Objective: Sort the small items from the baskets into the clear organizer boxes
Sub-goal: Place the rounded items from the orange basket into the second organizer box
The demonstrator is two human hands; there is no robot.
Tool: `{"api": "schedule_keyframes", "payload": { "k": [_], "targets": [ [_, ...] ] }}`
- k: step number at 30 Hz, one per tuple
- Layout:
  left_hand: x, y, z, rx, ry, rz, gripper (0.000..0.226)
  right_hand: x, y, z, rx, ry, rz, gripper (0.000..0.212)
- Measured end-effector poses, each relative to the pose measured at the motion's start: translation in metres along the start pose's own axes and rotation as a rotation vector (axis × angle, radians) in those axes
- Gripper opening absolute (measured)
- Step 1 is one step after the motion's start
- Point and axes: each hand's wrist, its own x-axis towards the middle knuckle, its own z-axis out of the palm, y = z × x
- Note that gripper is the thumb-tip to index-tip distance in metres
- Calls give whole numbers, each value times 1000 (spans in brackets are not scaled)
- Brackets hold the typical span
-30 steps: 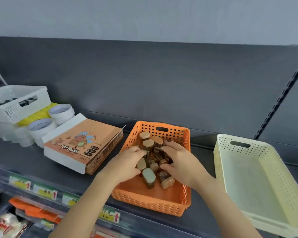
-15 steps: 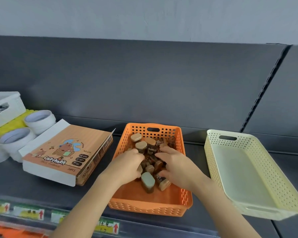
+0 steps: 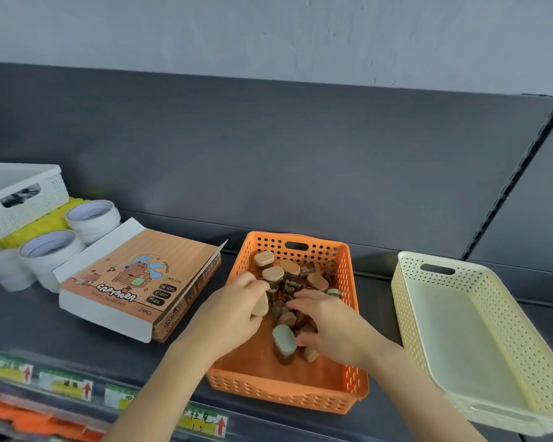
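From the head view you have three baskets on the dark shelf (image 3: 45,323): one orange, one cream, one white.

The orange basket (image 3: 288,389) sits in the middle, right in front of you, and it holds the small pieces (image 3: 289,283) – a loose heap of brown bodies with flat tops, bunched toward its far end. Most tops are tan. Your hands cover part of the heap, so an exact count can't be made.

Both your hands are inside that basket. Your left hand (image 3: 233,311) has its fingers curled round one tan-topped piece (image 3: 261,304) at the heap's left edge. Your right hand (image 3: 332,327) lies over the heap's near right side, fingers bent down among the pieces, thumb against one grey-green-topped piece (image 3: 284,341) – whether it actually has hold of anything can't be told.

The cream basket (image 3: 524,339) stands just right of the orange one, nothing visible inside it. The white basket (image 3: 23,199) is at far left, with dark, blurred contents.

Between the white and orange baskets lies one printed box (image 3: 134,282), flap open, marked CAPYBARA and 24PCS. Behind it are two white tape rolls (image 3: 91,215) showing their hollow cores, beside one yellow bumpy thing (image 3: 42,223).

Along the shelf's front edge run price tags (image 3: 67,384); three red arrows show on them.
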Motion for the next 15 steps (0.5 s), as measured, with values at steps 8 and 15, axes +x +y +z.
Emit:
{"api": "schedule_keyframes", "payload": {
  "k": [8, 15],
  "targets": [
    [-18, -8, 0, -141, 99, -63, 52, 8, -15, 7, -101, -97, -71, 58],
    [-22, -9, 1, -186, 109, -92, 54, 13, -19, 11, -182, -144, -72, 53]
  ]
}}
